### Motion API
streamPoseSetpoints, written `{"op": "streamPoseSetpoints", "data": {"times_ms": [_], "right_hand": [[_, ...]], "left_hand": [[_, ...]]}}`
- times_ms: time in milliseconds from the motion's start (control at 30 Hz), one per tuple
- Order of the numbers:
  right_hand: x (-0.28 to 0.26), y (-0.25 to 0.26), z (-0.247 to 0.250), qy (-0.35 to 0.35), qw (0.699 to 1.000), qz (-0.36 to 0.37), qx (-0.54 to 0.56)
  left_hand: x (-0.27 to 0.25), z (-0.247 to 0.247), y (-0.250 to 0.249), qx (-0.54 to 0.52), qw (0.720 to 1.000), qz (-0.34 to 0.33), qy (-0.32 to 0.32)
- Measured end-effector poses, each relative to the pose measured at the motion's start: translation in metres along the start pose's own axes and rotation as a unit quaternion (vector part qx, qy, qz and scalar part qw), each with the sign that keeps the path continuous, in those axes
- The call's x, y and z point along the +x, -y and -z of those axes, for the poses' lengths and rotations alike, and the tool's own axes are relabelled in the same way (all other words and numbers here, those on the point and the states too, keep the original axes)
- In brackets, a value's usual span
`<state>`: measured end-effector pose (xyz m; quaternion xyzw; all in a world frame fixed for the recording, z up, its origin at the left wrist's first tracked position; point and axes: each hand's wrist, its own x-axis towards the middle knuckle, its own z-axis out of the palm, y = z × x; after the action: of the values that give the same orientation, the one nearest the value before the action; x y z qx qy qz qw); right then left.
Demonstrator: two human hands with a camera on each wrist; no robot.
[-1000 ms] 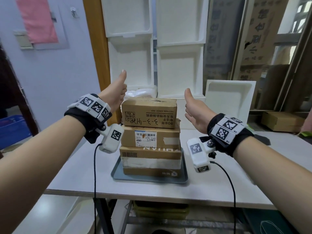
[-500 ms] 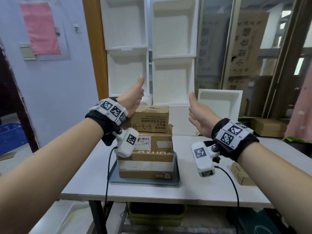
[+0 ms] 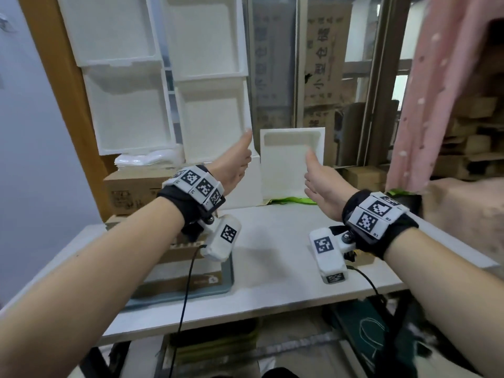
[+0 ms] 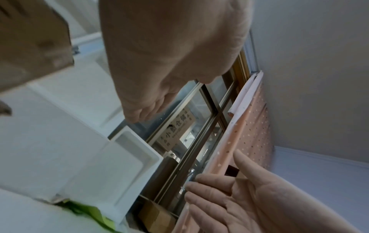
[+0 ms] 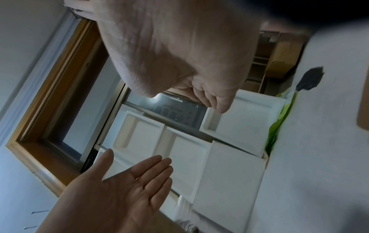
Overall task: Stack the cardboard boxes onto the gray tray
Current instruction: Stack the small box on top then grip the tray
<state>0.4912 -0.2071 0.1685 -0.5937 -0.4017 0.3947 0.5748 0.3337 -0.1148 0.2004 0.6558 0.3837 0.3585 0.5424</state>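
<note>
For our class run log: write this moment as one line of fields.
stage: boxes stacked | cardboard boxes: on gray tray | left hand: open, empty, raised | right hand: open, empty, raised | table: under tray

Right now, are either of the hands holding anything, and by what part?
Nothing is held. The left hand and right hand are both open in the air, clear of the cardboard boxes on the gray tray.

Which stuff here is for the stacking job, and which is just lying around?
For the job:
cardboard boxes
gray tray
left hand
right hand

Just lying around:
white foam boxes
pink curtain
green strap
</note>
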Motion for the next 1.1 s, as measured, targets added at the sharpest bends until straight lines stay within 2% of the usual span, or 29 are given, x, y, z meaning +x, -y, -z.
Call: {"op": "streamPoseSetpoints", "data": {"times_ms": [167,333,500,700,833,967,1100], "right_hand": [[0.015,-0.025,0.046,-0.041,0.999,-0.016,0.005],[0.037,-0.06,0.087,-0.103,0.992,-0.059,-0.035],[0.053,-0.097,0.118,-0.116,0.986,-0.09,-0.075],[0.067,-0.135,0.139,-0.151,0.973,-0.14,-0.107],[0.076,-0.159,0.145,-0.148,0.967,-0.161,-0.131],[0.078,-0.175,0.145,-0.15,0.964,-0.174,-0.134],[0.077,-0.178,0.14,-0.145,0.964,-0.181,-0.133]], "left_hand": [[0.024,-0.05,0.024,-0.004,0.998,0.031,0.051],[0.043,-0.096,0.06,-0.049,0.994,0.061,0.071],[0.057,-0.132,0.1,-0.064,0.985,0.146,0.061],[0.055,-0.163,0.136,-0.056,0.971,0.219,0.074],[0.054,-0.176,0.148,-0.041,0.965,0.247,0.078],[0.047,-0.182,0.155,-0.068,0.959,0.26,0.085],[0.048,-0.179,0.155,-0.098,0.963,0.24,0.08]]}}
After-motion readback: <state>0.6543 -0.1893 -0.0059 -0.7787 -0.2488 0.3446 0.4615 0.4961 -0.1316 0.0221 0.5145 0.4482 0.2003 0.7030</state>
